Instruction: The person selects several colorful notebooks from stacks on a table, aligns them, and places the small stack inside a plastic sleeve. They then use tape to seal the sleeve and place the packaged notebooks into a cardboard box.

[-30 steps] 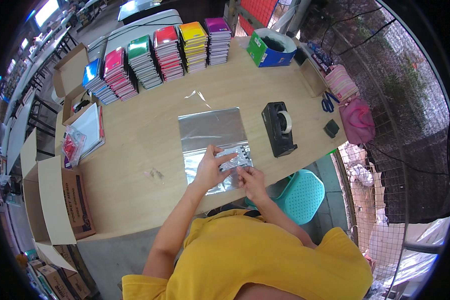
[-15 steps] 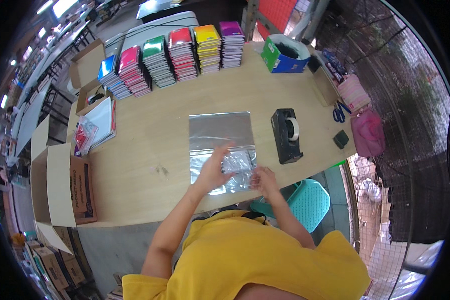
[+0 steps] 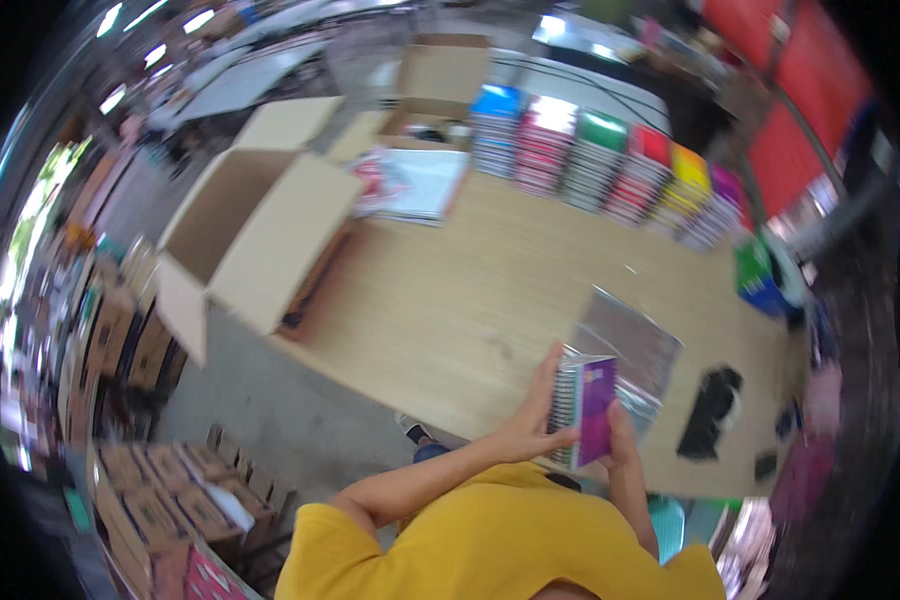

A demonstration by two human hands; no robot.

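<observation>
The left hand (image 3: 532, 418) and right hand (image 3: 622, 437) grip a purple spiral-bound stack (image 3: 598, 408), hiding some fingers; the clear plastic (image 3: 642, 345) is partly covered; the tape dispenser (image 3: 703, 418) is blurred.

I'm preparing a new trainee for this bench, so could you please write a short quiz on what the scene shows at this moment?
1. What do the left hand and right hand hold between them?
a) a roll of tape
b) a purple-covered spiral-bound item
c) a pair of scissors

2. True or false: the large open cardboard box is to the left of the clear plastic film.

3. Fill in the colour: between the green-topped stack and the yellow-topped stack stands the ____-topped stack.

Key:
1. b
2. True
3. red
</observation>
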